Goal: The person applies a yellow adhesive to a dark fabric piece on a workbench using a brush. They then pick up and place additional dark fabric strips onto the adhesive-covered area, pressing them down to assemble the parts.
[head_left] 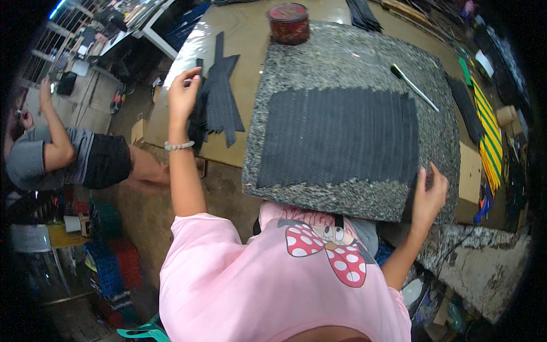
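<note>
Along the left side of the table, my left hand (183, 97) is closed, thumb and forefinger bent at the edge of a black textured strip (199, 102). More black strips (224, 97) lie crossed in a loose pile just right of it. A broad speckled grey slab (353, 60) sits before me, bearing many narrow black strips side by side as a panel (342, 137) with jagged upper and lower edges. My right hand (431, 191) rests by the panel's lower right corner, fingers apart and holding nothing visible.
On the slab's far left corner stands a red round tin (289, 24); a brush (415, 87) with a pale handle lies at its right. Yellow-and-green striped material (488, 134) is beyond the right edge. At left, another person (74, 151) stands near the table.
</note>
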Available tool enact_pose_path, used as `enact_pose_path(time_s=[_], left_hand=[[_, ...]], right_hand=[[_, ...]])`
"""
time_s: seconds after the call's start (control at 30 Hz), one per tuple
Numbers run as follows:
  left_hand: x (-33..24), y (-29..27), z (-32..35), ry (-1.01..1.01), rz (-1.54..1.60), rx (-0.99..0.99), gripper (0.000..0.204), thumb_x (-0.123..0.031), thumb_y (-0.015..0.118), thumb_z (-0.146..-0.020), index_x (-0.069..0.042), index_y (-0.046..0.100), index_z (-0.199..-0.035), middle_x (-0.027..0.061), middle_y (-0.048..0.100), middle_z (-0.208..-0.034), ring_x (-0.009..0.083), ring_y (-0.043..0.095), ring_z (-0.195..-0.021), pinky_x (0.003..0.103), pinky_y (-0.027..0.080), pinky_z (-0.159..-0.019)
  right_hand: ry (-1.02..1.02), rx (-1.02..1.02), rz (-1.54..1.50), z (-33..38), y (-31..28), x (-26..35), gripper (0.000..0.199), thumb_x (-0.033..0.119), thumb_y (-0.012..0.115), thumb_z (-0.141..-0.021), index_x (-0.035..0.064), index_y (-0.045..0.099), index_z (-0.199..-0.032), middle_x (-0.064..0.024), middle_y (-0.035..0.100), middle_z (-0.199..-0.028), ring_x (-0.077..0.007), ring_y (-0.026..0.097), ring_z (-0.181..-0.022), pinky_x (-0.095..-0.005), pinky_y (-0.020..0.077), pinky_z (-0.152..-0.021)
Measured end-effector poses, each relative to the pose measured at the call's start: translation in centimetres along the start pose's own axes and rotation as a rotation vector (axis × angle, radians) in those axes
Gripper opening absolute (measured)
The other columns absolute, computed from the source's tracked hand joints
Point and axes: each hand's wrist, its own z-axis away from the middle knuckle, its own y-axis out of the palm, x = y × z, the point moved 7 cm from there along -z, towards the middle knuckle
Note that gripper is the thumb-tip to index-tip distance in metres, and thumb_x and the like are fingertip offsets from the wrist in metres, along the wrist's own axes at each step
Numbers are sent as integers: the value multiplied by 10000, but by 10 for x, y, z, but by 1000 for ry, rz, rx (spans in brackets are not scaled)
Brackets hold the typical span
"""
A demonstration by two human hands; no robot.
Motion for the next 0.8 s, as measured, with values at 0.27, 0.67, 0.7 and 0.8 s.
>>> enact_pose_path(time_s=[0.27,0.67,0.7,0.8], left_hand=[[16,57,-20,43,-461,120,431,-360,677,-818,-33,678,-1099,230,632,-951,358,614,-922,422,481,-866],[-117,37,-3,4,181,325,271,-179,765,-801,-6,652,-977,4,629,-788,67,562,-708,201,438,-635],[-156,32,9,14,280,397,254,-166,755,-815,-9,651,-984,-20,617,-779,34,542,-689,176,420,-601],[-279,35,50,189,466,581,233,-136,760,-802,-18,663,-978,-20,639,-746,12,546,-625,145,365,-514]], right_hand=[[0,59,-153,10,-10,32,260,206,623,-911,52,649,-1119,-117,591,-996,-214,576,-811,-310,467,-649],[103,99,-528,-4,-18,29,236,169,636,-903,10,664,-1075,-77,617,-1018,-155,593,-930,-263,475,-798],[154,73,-648,-12,-18,31,246,181,637,-905,1,665,-1070,-81,622,-1049,-166,593,-986,-274,466,-866],[-218,41,-892,-30,-29,80,417,279,664,-891,-2,597,-1191,-109,582,-1227,-203,532,-1160,-334,378,-1020]])
